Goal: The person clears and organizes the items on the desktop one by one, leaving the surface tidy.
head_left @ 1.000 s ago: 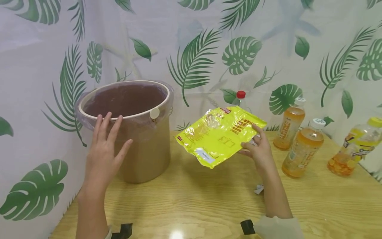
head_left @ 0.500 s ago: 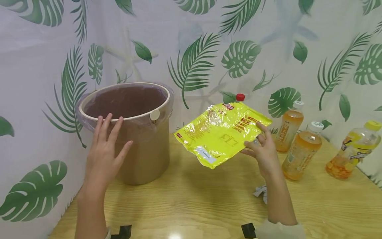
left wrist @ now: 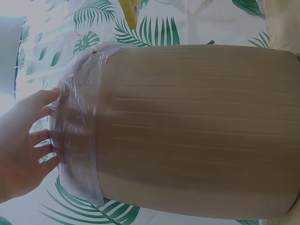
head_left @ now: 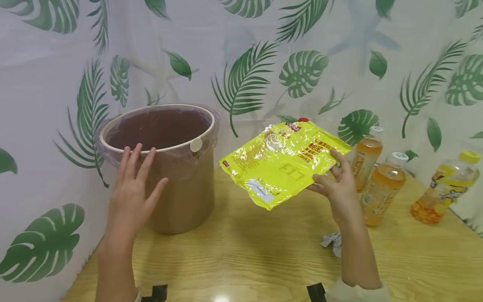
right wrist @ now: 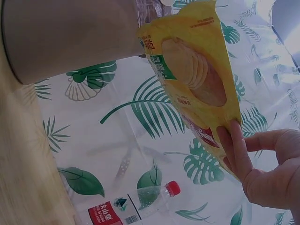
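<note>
My right hand pinches a yellow snack bag by its right edge, thumb on top and fingers beneath. The bag hangs in the air above the table, tilted, its printed back upward; round pale slices are pictured on its other face in the right wrist view. At the left, a brown trash bin stands upright with a clear plastic liner folded over its rim. My left hand has its fingers spread, fingertips at the near rim and touching the liner.
Two bottles of orange drink and a yellow-capped bottle stand at the right. Behind the bag is a red-capped clear bottle. Crumpled paper lies on the wooden table near my right forearm. A leaf-patterned sheet hangs behind.
My right hand and the yellow snack bag have shifted right and slightly up, covering most of the red-capped bottle in the head view. My left hand stays at the bin's rim.
</note>
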The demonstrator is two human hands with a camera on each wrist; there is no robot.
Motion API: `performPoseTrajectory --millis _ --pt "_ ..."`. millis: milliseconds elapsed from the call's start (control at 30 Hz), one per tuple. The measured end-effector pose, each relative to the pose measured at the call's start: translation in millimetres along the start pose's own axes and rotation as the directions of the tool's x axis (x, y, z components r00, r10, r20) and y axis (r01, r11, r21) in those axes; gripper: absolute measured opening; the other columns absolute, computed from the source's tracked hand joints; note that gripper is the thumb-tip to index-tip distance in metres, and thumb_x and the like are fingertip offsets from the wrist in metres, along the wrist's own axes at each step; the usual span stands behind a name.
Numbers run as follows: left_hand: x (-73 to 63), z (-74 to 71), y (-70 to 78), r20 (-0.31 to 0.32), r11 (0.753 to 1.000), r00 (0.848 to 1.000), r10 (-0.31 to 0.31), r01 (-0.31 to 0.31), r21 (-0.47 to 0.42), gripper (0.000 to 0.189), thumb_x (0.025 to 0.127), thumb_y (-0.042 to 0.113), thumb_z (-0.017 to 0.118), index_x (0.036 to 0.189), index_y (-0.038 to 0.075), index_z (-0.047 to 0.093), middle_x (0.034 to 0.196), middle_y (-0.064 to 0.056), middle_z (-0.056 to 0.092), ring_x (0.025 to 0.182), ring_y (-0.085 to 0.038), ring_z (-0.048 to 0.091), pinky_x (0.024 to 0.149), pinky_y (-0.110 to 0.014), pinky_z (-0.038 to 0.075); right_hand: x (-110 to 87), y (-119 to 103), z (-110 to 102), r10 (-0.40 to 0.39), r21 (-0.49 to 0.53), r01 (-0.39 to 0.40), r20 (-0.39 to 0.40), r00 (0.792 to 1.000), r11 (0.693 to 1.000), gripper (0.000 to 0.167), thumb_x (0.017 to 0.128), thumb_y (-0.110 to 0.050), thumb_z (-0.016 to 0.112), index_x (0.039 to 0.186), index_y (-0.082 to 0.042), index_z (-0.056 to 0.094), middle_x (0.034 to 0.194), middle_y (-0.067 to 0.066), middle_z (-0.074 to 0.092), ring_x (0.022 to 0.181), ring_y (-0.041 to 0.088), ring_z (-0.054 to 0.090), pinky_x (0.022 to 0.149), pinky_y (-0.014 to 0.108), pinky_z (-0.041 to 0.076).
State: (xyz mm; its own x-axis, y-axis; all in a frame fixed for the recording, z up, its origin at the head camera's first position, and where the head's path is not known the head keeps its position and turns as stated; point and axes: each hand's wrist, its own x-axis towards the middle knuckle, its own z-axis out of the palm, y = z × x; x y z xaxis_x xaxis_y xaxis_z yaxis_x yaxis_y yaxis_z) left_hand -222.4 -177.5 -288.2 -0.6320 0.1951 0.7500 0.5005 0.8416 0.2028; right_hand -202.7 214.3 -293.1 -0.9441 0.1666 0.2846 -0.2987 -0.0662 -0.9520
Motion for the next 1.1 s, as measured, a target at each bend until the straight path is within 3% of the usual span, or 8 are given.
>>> performPoseTrajectory --millis 233,300,467,533,600,700,767,1100 --pt "2.1 0.9 2.0 0.017 1.000 1.000 -0.015 0.015 -0.007 0.068 0.086 0.021 0.066 0.144 0.014 0.031 0.149 -0.012 0.019 0.138 -0.024 0.004 0.101 -0.054 0.025 2.0 -6 0 -0.042 0.041 0.043 -0.022 0.999 0.998 0.072 0.088 0.009 0.050 0.146 -0.011 0.012 0.140 0.026 0.020 0.102 0.019 0.053 0.070 0.026 0.052" --pt "2.0 0.5 1.8 0.018 1.000 1.000 -0.020 0.020 -0.006 0.068 0.086 0.021 0.066 0.144 0.014 0.031 0.149 -0.011 0.018 0.138 -0.024 0.003 0.101 -0.055 0.025 3.2 -10 1 -0.041 0.051 0.043 -0.037 0.998 0.998 0.072 0.088 0.009 0.050 0.146 -0.012 0.013 0.142 0.026 0.018 0.096 0.016 0.055 0.070 0.025 0.052" --pt "1.2 -0.4 0.4 0.015 1.000 1.000 -0.023 0.023 -0.002 0.068 0.086 0.021 0.066 0.144 0.014 0.031 0.149 -0.011 0.018 0.138 -0.025 0.004 0.100 -0.055 0.026 8.3 -19 3 -0.035 0.054 0.040 -0.079 0.996 0.998 0.072 0.088 0.008 0.050 0.147 -0.015 0.014 0.148 0.022 -0.007 0.090 0.014 0.053 0.070 0.024 0.052" --pt "1.2 -0.7 0.0 0.012 1.000 1.000 -0.019 0.019 0.001 0.068 0.085 0.021 0.066 0.144 0.014 0.031 0.149 -0.011 0.019 0.138 -0.025 0.005 0.100 -0.055 0.027 11.2 -23 3 -0.043 0.072 0.049 -0.081 0.996 0.996 0.072 0.088 0.008 0.050 0.146 -0.014 0.014 0.148 0.022 -0.002 0.088 0.014 0.052 0.070 0.024 0.052" --pt "1.3 -1.1 -0.3 0.012 1.000 1.000 -0.014 0.013 0.006 0.068 0.085 0.021 0.066 0.144 0.014 0.031 0.149 -0.011 0.019 0.138 -0.025 0.005 0.101 -0.053 0.026 14.5 -28 4 -0.053 0.103 0.061 -0.078 0.996 0.993 0.071 0.088 0.007 0.051 0.146 -0.013 0.014 0.145 0.023 0.012 0.086 0.015 0.054 0.071 0.025 0.052" --pt "1.5 -1.7 -0.8 0.011 1.000 1.000 -0.008 0.007 0.011 0.068 0.086 0.022 0.066 0.144 0.014 0.031 0.149 -0.012 0.019 0.137 -0.026 0.006 0.102 -0.052 0.025 18.8 -35 7 -0.070 0.141 0.080 -0.075 0.995 0.987 0.071 0.088 0.007 0.052 0.145 -0.012 0.014 0.134 0.020 0.032 0.090 0.017 0.057 0.071 0.027 0.052" --pt "1.7 -2.0 -0.7 0.012 1.000 1.000 -0.009 0.009 0.013 0.068 0.086 0.021 0.066 0.143 0.014 0.031 0.149 -0.012 0.019 0.138 -0.025 0.005 0.102 -0.051 0.025 21.1 -39 10 -0.079 0.135 0.088 -0.074 0.994 0.987 0.071 0.088 0.006 0.053 0.145 -0.012 0.015 0.132 0.018 0.035 0.095 0.019 0.058 0.072 0.028 0.052" --pt "0.6 -3.7 0.5 0.010 1.000 1.000 -0.015 0.015 0.006 0.067 0.086 0.020 0.066 0.143 0.012 0.033 0.149 -0.012 0.020 0.137 -0.025 0.007 0.102 -0.052 0.025 32.8 -64 33 -0.087 0.108 0.093 -0.054 0.995 0.990 0.070 0.089 0.003 0.054 0.144 -0.015 0.015 0.137 0.018 0.033 0.106 0.025 0.055 0.075 0.028 0.051"
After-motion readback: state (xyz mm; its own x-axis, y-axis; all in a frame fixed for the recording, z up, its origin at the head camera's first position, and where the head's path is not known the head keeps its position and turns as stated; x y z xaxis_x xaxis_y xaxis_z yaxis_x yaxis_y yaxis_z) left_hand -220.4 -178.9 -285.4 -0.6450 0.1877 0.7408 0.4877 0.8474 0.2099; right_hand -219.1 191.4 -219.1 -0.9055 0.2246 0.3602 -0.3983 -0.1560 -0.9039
